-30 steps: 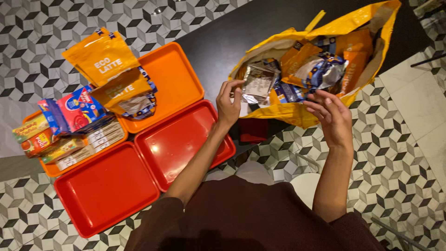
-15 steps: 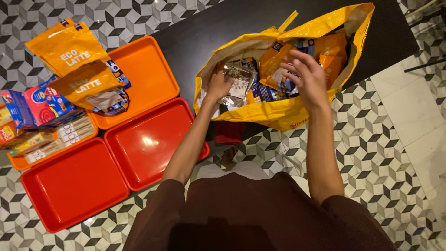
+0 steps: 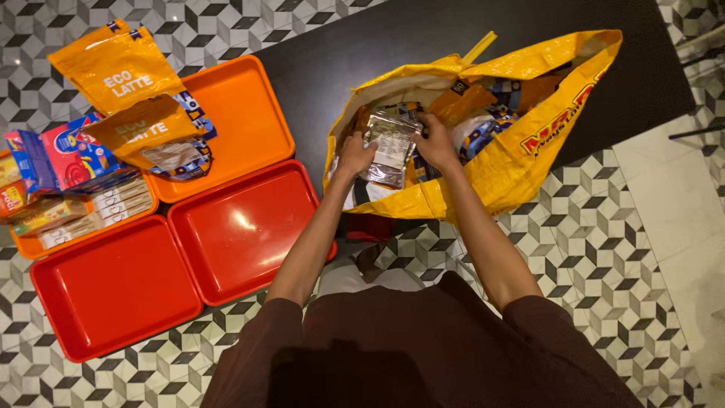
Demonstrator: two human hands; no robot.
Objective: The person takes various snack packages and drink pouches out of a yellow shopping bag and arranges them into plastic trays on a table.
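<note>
Far to the left of the left hand (image 3: 353, 156) sit orange pouches (image 3: 128, 91), stacked boxes (image 3: 64, 170) and four trays (image 3: 242, 227), the nearest red one bare. Left hand pinches the left edge of a silver foil packet (image 3: 390, 143) just inside the yellow bag (image 3: 521, 162) mouth; right hand (image 3: 436, 143), just right of it, grips the packet's other edge. Risks, as a judgement: slick foil may slip from the shallow pinch, or the floppy bag wall, hanging off the black table (image 3: 377, 38), may snag, sag and spill neighbouring packets.
</note>
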